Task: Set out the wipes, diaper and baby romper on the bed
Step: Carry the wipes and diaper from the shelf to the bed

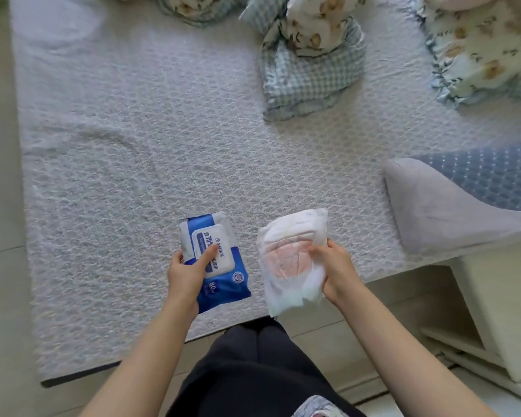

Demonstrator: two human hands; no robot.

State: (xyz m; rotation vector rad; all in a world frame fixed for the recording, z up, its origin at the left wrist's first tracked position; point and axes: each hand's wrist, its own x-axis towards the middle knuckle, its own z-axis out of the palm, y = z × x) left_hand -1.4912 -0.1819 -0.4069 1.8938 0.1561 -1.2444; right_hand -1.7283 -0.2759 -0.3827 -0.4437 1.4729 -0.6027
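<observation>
My left hand (187, 272) grips a blue and white pack of wipes (220, 275) by its left side, thumb on the white lid, just above the near edge of the bed (133, 176). My right hand (334, 272) holds a folded white diaper (289, 251) with a pale pink patch, to the right of the wipes. Both items hover over the pale textured bedcover. A patterned cloth (316, 409) shows at the bottom edge by my legs; I cannot tell whether it is the romper.
A checked and floral pillow bundle (310, 61) lies at the far middle of the bed, another floral one (475, 55) at the far right. A grey wedge cushion with a blue dotted top (463, 200) sits at the right edge. White furniture (500, 311) stands beside the bed.
</observation>
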